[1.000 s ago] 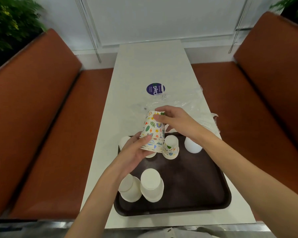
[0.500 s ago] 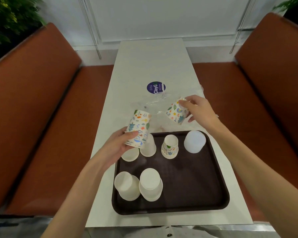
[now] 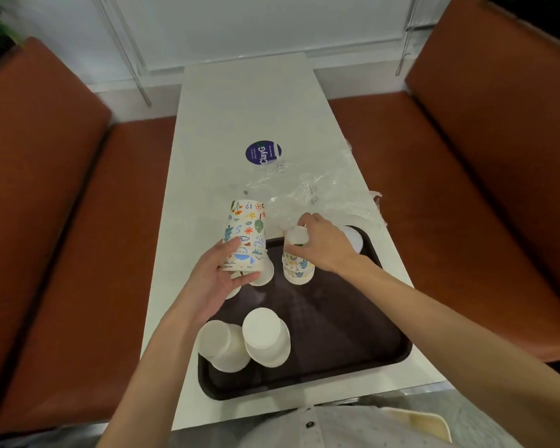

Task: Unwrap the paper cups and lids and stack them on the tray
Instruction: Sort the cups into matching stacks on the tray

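Note:
My left hand point(image 3: 214, 279) grips the rim end of an upside-down stack of patterned paper cups point(image 3: 244, 236) over the far left corner of the dark tray point(image 3: 343, 344). My right hand point(image 3: 324, 244) is closed on a patterned cup set upside down onto a short patterned stack point(image 3: 298, 270) at the tray's far middle. Two stacks of plain white cups point(image 3: 262, 337) stand upside down at the near left. More white cups point(image 3: 262, 277) sit partly hidden under my left hand. A white lid stack point(image 3: 353, 239) shows behind my right hand.
Crumpled clear plastic wrap point(image 3: 307, 195) lies on the white table point(image 3: 246, 111) beyond the tray, next to a round blue sticker point(image 3: 263, 152). Brown benches run along both sides of the table.
My right hand has carried the single patterned cup from above the wrap down onto the short patterned stack on the tray. My left hand still holds its stack, shifted slightly right.

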`<state>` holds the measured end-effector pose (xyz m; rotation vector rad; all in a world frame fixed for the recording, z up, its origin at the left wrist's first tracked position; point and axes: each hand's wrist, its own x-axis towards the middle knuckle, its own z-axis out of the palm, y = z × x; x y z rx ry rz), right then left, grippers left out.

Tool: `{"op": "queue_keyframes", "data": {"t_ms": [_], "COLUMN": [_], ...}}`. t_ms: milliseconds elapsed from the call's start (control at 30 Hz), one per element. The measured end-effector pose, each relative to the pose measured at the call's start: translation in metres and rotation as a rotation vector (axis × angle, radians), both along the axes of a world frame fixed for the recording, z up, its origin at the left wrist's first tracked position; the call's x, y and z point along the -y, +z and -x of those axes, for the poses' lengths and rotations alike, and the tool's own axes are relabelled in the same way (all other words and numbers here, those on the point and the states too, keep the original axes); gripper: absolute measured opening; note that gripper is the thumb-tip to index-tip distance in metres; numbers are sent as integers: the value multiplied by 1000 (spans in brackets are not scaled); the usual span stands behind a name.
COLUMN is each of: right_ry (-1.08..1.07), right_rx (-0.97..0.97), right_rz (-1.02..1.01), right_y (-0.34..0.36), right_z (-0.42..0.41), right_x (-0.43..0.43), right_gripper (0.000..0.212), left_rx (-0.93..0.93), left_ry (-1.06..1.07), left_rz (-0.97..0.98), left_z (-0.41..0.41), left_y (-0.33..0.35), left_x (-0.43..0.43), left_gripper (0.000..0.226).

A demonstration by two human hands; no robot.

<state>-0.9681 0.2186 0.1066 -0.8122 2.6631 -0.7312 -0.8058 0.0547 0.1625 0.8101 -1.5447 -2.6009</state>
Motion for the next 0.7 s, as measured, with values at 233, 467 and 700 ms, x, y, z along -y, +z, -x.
{"op": "queue_keyframes", "data": {"t_ms": [233,467,700], "right_ry": [49,47,47], "right_rx": [20,50,-73], "right_rz": [-39,-65,-95], "right_y": [-7,-13,-5], "right_z": [-2,-6,-1], "right_x": [7,5,10], "right_gripper": [60,63,64], "left_rx": [7,-4,22], "left_ry": [9,55,63], "left_rz": [6,6,39], "left_z": [-2,-3,-6], "left_y": [-2,-4,-3], "left_x": [-2,-4,-3], "left_gripper": [43,44,41]}}
